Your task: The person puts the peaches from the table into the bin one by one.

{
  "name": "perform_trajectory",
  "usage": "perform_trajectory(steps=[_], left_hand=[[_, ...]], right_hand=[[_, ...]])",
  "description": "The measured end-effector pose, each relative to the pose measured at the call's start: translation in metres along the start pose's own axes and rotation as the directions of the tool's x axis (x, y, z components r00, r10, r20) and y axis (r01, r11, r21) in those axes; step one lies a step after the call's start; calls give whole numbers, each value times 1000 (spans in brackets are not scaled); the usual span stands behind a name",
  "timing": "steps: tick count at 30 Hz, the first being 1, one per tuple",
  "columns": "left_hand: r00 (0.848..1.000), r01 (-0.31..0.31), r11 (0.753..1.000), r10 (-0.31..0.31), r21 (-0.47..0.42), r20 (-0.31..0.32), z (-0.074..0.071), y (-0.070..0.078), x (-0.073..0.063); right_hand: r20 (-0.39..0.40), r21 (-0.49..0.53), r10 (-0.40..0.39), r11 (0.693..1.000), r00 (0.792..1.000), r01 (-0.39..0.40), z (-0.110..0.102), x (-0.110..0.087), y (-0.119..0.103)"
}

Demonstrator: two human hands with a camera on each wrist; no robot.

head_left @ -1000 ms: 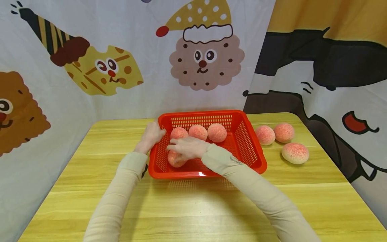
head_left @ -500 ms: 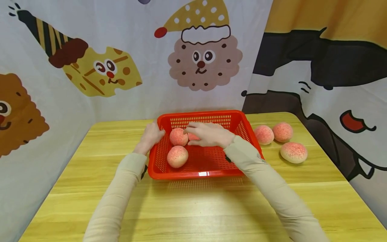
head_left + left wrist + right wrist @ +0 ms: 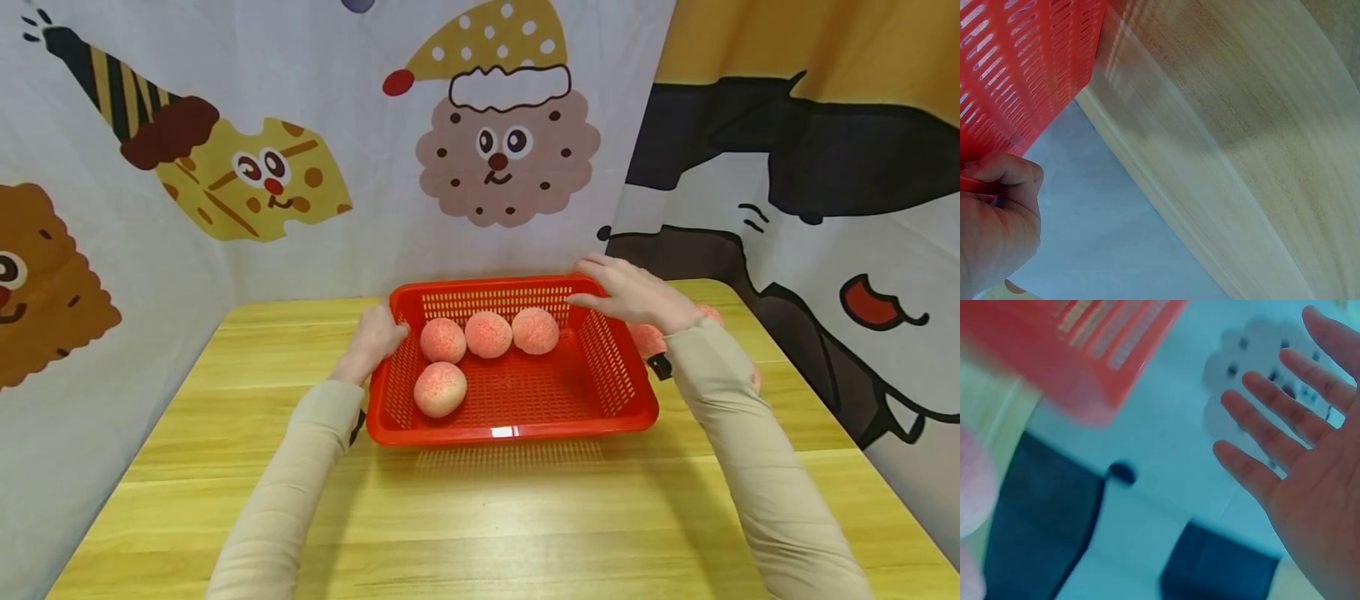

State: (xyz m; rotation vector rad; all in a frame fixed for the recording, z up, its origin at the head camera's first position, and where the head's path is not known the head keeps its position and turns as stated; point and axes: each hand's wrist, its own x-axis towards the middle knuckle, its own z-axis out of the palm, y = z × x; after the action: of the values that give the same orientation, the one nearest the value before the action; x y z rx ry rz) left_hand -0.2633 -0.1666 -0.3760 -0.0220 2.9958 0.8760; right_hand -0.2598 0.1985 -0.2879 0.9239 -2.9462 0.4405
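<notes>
A red plastic basket (image 3: 517, 432) with slotted walls stands on the wooden table. Inside it, three pink peaches line the back, the middle one a round peach (image 3: 488, 335); a paler peach (image 3: 440, 389) lies at the front left. My left hand (image 3: 372, 340) grips the basket's left rim; the left wrist view shows the thumb and fingers (image 3: 1007, 172) curled over that rim. Above the basket's back right corner, my right hand (image 3: 630, 292) is raised with nothing in it. Its fingers (image 3: 1260, 425) are spread and straight in the right wrist view.
Right of the basket, more peaches (image 3: 647, 339) lie on the table (image 3: 480, 517), partly hidden by the right hand and sleeve. A cartoon-printed cloth (image 3: 300, 258) hangs behind the table and along its sides.
My right hand has moved from the front left peach, over the back row, to the basket's back right corner. The left hand has stayed on the rim.
</notes>
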Motion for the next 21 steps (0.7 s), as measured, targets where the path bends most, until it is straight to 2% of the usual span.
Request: perform_trajectory(steps=[3,6,12,16,21], left_hand=[[1000,-3,1000,3,4,-1,0,0,0],[1000,-1,1000,1,7,-1,0,-1,0],[1000,-2,1000,2,13,-3,1,-3,1],[1000,-6,1000,6,7,-2,1,-3,0],[1000,-13,1000,13,-7,-12,1,-2,0]], right_hand=[[-8,44,109,993,994,-109,-4,-9,22],[-4,64,201,978,980,-201,-2,-17,42],[38,84,341,935,939,-343,16,-29,77],[68,98,393,912,917,-398,34,-36,94],[86,114,414,899,906,-422,51,-42,105]])
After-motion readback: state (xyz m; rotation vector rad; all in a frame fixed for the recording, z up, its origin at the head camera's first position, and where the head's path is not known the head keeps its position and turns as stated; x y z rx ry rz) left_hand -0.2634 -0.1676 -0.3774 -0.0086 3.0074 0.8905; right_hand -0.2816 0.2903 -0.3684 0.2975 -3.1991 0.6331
